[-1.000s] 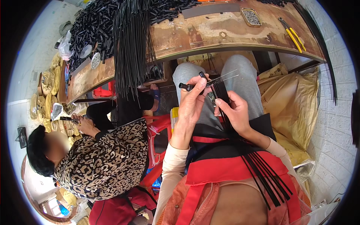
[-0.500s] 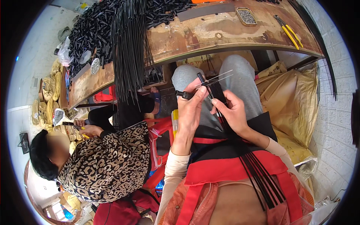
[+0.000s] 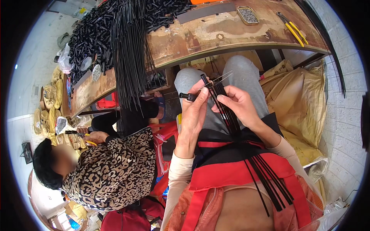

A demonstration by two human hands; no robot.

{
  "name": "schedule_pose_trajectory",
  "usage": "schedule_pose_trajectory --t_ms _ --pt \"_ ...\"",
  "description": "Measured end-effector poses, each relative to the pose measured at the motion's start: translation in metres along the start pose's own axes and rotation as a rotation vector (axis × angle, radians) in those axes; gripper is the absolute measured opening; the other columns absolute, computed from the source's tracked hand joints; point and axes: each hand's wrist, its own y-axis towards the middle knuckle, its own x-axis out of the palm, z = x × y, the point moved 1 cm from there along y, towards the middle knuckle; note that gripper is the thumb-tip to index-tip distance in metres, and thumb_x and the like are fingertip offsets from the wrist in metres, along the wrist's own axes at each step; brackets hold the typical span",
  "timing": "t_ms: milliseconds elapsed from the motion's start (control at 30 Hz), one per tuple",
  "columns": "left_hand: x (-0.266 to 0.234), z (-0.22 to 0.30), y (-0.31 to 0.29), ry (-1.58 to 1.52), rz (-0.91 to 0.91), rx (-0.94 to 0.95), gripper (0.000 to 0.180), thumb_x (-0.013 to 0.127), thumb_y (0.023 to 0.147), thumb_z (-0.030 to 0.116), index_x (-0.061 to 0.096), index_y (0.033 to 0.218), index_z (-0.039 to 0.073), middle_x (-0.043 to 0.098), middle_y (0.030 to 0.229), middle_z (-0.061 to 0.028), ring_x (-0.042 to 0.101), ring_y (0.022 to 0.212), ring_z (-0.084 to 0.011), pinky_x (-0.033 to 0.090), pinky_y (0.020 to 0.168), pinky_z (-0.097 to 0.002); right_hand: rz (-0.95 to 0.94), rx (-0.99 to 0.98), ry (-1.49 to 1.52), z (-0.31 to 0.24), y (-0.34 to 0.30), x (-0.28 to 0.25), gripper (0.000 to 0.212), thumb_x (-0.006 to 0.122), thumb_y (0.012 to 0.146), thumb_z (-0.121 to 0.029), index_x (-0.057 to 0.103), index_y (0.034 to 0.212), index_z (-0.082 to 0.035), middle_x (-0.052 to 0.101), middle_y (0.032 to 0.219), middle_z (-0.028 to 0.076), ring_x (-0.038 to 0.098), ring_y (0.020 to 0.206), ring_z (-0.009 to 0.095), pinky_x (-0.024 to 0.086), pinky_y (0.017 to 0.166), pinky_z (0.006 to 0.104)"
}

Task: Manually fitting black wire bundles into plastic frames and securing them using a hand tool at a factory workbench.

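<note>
My left hand (image 3: 192,115) is closed over my lap. A short black tube (image 3: 187,96) sticks out past its outer side, and another black stick end (image 3: 204,79) rises by its fingertips. Thin silvery wires (image 3: 221,79) reach from its thumb and fingers across toward my right knee. My right hand (image 3: 242,106) is pinched on a bundle of thin black rods (image 3: 231,123), its thumb lying over them. The bundle slopes down toward my waist, and splayed black rod ends (image 3: 271,183) lie over my red apron. What exactly the left fingers grip is partly hidden.
A worn wooden table (image 3: 196,38) ahead bears a heap of black tubes (image 3: 96,34), long black rods (image 3: 133,57), a tray of small metal parts (image 3: 248,15) and yellow-handled pliers (image 3: 295,30). A co-worker (image 3: 111,165) sits at left; a yellow sack (image 3: 296,100) stands at right.
My right hand has shifted slightly up and left along the black rods, nearer my left hand. The silvery wires slant more steeply and show shorter. The view has shifted a little.
</note>
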Motion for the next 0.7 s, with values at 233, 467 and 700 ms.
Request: schedule_pose_trajectory --t_ms 233,467,700 --pt "-0.0084 -0.0028 0.0026 -0.141 -0.046 -0.122 0.039 0.061 0.095 0.008 0.053 0.133 0.002 0.063 0.119 -0.0092 0.059 0.109 -0.0167 0.045 0.099 -0.0318 -0.072 0.007 0.020 -0.0011 0.0033 -0.0033 0.018 0.060 0.097 -0.016 0.060 0.103 0.001 0.066 0.090 0.006 0.068 0.078 0.013 0.053 0.070 0.0237" --pt "-0.0057 0.0017 -0.0011 -0.116 -0.082 -0.156 0.039 0.062 0.095 0.012 0.053 0.132 0.004 0.063 0.119 -0.0088 0.059 0.108 -0.0164 0.045 0.098 -0.0312 -0.130 0.080 0.116 -0.0030 0.0029 -0.0086 0.017 0.060 0.097 -0.015 0.061 0.103 0.001 0.065 0.093 0.007 0.068 0.080 0.015 0.055 0.075 0.0276" --pt "-0.0051 -0.0001 -0.0022 -0.100 -0.038 -0.225 0.039 0.065 0.094 0.017 0.055 0.131 0.007 0.064 0.118 -0.0038 0.057 0.105 -0.0132 0.042 0.097 -0.0296 -0.133 0.030 0.033 -0.0044 0.0004 -0.0087 0.016 0.059 0.097 -0.014 0.060 0.104 0.001 0.065 0.095 0.007 0.068 0.080 0.015 0.055 0.076 0.0289"
